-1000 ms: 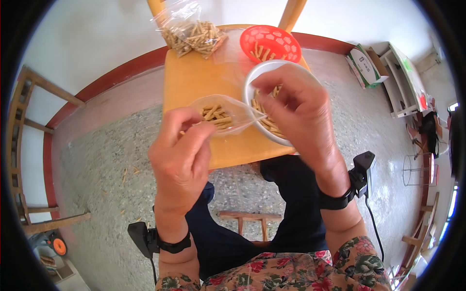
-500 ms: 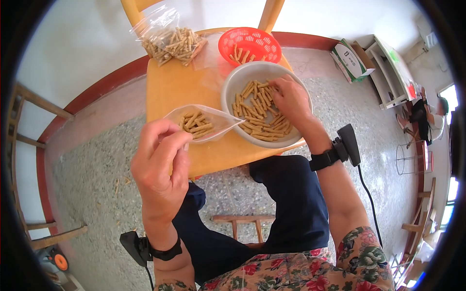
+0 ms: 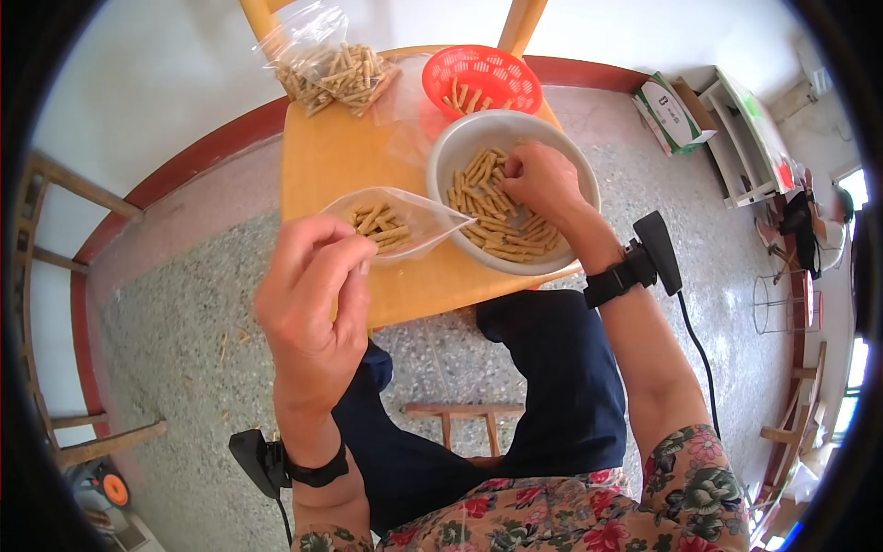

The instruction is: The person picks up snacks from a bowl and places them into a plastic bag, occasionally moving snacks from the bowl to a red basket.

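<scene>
My left hand [image 3: 317, 308] is closed in a pinch on the near-left edge of a clear plastic zip bag [image 3: 430, 221]. The bag lies on its side with its mouth spread, and several short tan sticks [image 3: 382, 228] are inside it. Its pointed right corner reaches over the rim of a grey bowl [image 3: 439, 175]. Inside the bowl are many more tan sticks [image 3: 501, 237], roughly lined up. My right hand [image 3: 550, 184] is in the bowl, fingers curled together with the tips down at the sticks. What lies between those fingertips is hidden.
The bowl and bag rest on a wooden chair seat [image 3: 317, 166]. Behind the bowl stands a red plastic basket [image 3: 515, 81] with a few sticks. A fuller clear bag of sticks [image 3: 340, 78] lies at the back left. A person [image 3: 823, 235] sits far right.
My right hand has shifted left within the bowl, its fingers curling closer together over the sticks. My left hand keeps its pinch on the bag. The whole view has shifted slightly.
</scene>
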The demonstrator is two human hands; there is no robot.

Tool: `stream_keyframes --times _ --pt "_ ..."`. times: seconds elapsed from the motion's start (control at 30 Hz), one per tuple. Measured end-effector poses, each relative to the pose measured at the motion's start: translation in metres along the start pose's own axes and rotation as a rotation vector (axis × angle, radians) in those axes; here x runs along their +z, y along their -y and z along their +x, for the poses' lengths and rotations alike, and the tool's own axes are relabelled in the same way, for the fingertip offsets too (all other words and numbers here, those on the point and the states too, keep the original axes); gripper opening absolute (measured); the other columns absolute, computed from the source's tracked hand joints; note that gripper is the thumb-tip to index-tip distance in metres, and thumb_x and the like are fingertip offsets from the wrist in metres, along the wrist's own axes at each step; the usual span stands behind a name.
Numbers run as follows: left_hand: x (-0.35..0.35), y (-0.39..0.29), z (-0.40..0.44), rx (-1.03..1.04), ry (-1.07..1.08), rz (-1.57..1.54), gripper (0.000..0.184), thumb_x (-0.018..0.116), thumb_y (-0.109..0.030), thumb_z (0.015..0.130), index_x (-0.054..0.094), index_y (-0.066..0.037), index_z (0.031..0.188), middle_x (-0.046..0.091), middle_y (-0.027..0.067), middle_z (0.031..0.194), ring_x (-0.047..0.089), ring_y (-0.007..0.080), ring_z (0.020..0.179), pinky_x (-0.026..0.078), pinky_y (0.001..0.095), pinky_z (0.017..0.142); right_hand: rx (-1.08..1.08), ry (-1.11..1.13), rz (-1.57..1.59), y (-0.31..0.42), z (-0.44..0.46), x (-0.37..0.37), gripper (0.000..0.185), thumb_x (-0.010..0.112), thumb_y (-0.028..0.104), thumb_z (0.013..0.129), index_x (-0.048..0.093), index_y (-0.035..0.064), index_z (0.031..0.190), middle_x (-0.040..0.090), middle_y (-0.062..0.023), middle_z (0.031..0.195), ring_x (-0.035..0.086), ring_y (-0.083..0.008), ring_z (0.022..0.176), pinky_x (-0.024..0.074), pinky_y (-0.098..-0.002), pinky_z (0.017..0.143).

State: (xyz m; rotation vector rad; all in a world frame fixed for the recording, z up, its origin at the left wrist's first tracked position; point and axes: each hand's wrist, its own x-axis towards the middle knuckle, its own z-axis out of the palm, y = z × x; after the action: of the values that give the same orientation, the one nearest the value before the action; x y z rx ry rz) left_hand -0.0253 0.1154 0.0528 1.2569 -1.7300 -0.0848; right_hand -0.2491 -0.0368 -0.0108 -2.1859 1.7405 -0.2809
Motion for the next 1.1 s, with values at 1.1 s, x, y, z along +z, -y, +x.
stream_keyframes --times 1.1 --pt "-0.001 0.003 0.000 0.000 -0.009 -0.034 0.022 0.059 0.015 0.066 0.057 -0.001 0.080 0.051 0.0097 0.078 0.055 0.0235 0.065 0.044 0.0286 0.056 -0.099 0.401 1.447 0.045 -0.069 -0.036 0.024 0.043 0.010 0.089 0.053 -0.0057 0.104 0.062 -0.0116 0.080 0.062 -0.0126 0.057 0.0466 -0.0184 0.044"
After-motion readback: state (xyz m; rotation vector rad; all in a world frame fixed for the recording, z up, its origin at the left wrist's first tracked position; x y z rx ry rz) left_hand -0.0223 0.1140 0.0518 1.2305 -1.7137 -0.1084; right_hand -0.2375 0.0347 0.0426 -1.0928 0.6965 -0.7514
